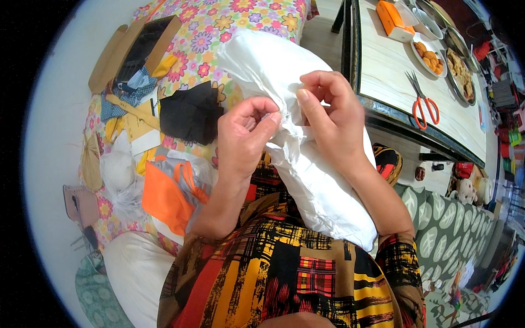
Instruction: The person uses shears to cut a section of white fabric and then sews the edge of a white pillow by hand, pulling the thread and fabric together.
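A plump white cloth piece (324,192), apparently stuffed like a pillow, lies across my lap and runs up onto the flowered cover. Along its middle a gathered seam shows a frayed raw edge (292,131). My left hand (246,133) pinches this edge between thumb and forefinger. Just right of the seam is my right hand (334,112), its thumb and forefinger bent close together over the cloth. Whether a needle or thread is between those fingertips is too small to tell. The lower fingers of that hand are partly hidden behind its thumb.
On the flowered bedcover (242,16) at left lie folded black cloth (190,112), an open cardboard box (119,61), an orange cloth bag (166,190) and a clear plastic bag (119,172). Red-handled scissors (424,106) and a plate of fried balls (428,59) rest on the table (385,78).
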### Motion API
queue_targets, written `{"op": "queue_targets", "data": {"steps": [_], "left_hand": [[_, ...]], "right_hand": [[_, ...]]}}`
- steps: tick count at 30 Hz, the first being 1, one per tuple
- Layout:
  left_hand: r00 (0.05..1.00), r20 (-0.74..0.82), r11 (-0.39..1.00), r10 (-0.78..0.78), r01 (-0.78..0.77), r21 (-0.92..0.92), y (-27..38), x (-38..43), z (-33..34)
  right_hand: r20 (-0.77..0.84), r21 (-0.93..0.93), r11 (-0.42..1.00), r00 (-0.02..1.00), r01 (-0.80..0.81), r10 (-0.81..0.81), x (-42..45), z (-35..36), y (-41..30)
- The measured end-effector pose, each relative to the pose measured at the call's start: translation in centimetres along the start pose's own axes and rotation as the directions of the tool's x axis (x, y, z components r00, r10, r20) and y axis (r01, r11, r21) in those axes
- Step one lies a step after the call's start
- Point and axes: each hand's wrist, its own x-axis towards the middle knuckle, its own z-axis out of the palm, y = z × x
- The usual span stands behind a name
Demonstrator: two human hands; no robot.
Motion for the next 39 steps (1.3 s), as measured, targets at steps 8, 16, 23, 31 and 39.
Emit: {"op": "queue_targets", "data": {"steps": [8,16,23,31,39], "left_hand": [[0.998,-0.03,0.995,0.062,-0.064,-0.076,-0.5,-0.1,0.2],[0.991,-0.017,0.991,0.131,-0.132,-0.038,-1.1,0.0,-0.3],[0.987,-0.048,0.987,0.154,-0.151,0.057,-0.1,-0.3,0.6],[0.94,0.046,0.911,0.338,-0.339,0.234,0.5,0.4,1.5],[0.965,0.205,0.951,0.166,-0.211,0.227,2.0,1.1,0.0]], "right_hand": [[0.131,-0.139,0.95,0.956,0.279,-0.262,-0.3,-0.7,-1.0],[0.14,-0.198,0.962,0.977,0.19,-0.164,0.0,-0.1,-0.4],[0.14,-0.169,0.977,0.984,0.131,-0.108,0.1,-0.3,-0.4],[0.25,0.032,0.999,0.968,-0.043,0.034,0.6,-1.3,0.0],[0.316,0.199,0.966,0.944,-0.164,0.095,0.4,-1.9,0.4]]}}
